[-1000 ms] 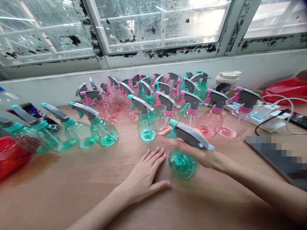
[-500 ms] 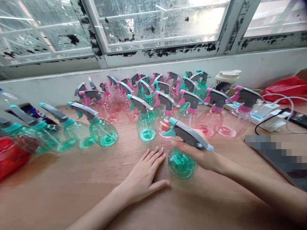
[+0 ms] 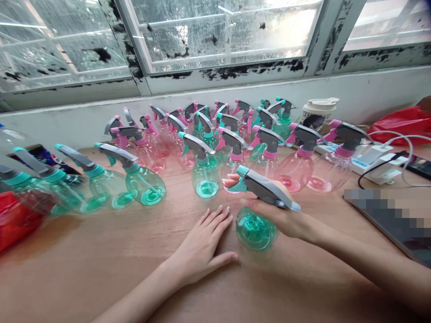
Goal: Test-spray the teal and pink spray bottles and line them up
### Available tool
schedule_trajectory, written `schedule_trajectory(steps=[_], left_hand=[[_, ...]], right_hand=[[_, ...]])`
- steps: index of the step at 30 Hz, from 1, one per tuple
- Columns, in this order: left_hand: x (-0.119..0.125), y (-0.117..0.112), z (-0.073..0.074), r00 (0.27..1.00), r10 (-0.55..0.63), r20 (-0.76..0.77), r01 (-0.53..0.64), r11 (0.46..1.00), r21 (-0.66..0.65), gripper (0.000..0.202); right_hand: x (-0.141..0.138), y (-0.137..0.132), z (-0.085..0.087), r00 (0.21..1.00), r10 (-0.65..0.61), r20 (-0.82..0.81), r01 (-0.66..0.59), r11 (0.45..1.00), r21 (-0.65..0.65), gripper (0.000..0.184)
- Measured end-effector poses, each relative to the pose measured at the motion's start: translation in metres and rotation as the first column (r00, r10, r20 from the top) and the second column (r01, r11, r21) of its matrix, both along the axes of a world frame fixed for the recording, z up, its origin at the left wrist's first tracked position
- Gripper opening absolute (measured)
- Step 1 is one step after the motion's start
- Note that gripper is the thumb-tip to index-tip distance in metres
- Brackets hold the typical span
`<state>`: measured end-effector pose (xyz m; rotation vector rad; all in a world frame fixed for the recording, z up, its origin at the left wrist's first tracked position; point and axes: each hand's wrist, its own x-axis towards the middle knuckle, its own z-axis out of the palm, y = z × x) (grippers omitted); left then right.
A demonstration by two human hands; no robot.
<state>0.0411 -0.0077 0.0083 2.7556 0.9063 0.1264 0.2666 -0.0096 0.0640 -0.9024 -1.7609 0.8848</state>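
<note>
My right hand (image 3: pixel 279 215) is round the neck of a green spray bottle (image 3: pixel 256 231), just below its grey and teal trigger head. The thumb lies across the near side, and the fingertips show past the far side. Part of the neck is hidden by the hand. Flat on the wooden table (image 3: pixel 101 269), my left hand (image 3: pixel 202 249) has its fingers stretched out and thumb apart, left of that bottle and not touching it. Beyond the hands stand another green spray bottle (image 3: pixel 206 179) and a pink spray bottle (image 3: pixel 296 172) in a row with others.
Several green spray bottles (image 3: pixel 144 186) line the left side; many more pink and green ones crowd the back. A lidded paper cup (image 3: pixel 318 114), a power strip (image 3: pixel 377 166) with cables, a dark flat device (image 3: pixel 380 224) and red plastic bags (image 3: pixel 400 123) lie around the edges.
The fingertips of my right hand have dipped slightly behind the trigger head. My left hand and the bottles stay where they were.
</note>
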Motion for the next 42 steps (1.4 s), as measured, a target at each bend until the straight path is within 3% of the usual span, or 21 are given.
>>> schedule_trajectory(steps=[6,15,21,24,28,33,42], left_hand=[[0.0001,-0.0001,-0.0026,1.0,-0.004,0.01,0.003,1.0,0.011,0.076],[-0.0007,0.0005,-0.0027,1.0,-0.003,0.019,0.002,1.0,0.018,0.075],[0.0001,0.0015,-0.0037,1.0,-0.003,0.021,0.003,1.0,0.02,0.076],[0.0002,0.0013,-0.0037,1.0,-0.004,0.012,0.004,1.0,0.023,0.076],[0.0003,0.0001,-0.0018,1.0,0.0,0.013,0.0,1.0,0.019,0.076],[-0.0001,-0.0006,-0.001,1.0,0.0,0.006,0.0,1.0,0.018,0.077],[-0.0001,-0.0005,-0.0017,1.0,0.006,0.021,-0.006,1.0,0.02,0.074]], right_hand=[[0.003,0.0022,0.0011,0.997,0.057,0.044,-0.058,0.998,0.01,0.022],[0.0011,0.0019,0.0025,0.997,0.067,-0.025,-0.067,0.997,0.025,0.007],[-0.0009,0.0006,0.0061,0.996,0.071,-0.046,-0.07,0.997,0.036,0.017],[-0.0011,0.0012,0.0042,0.996,0.077,-0.051,-0.076,0.997,0.012,0.007],[-0.0004,0.0006,-0.0001,1.0,0.028,-0.013,-0.028,0.999,0.035,0.02],[-0.0015,-0.0006,-0.0013,1.0,-0.005,0.006,0.005,0.994,0.108,0.02],[-0.0013,-0.0015,-0.0002,1.0,-0.018,0.005,0.018,0.999,0.035,0.018]])
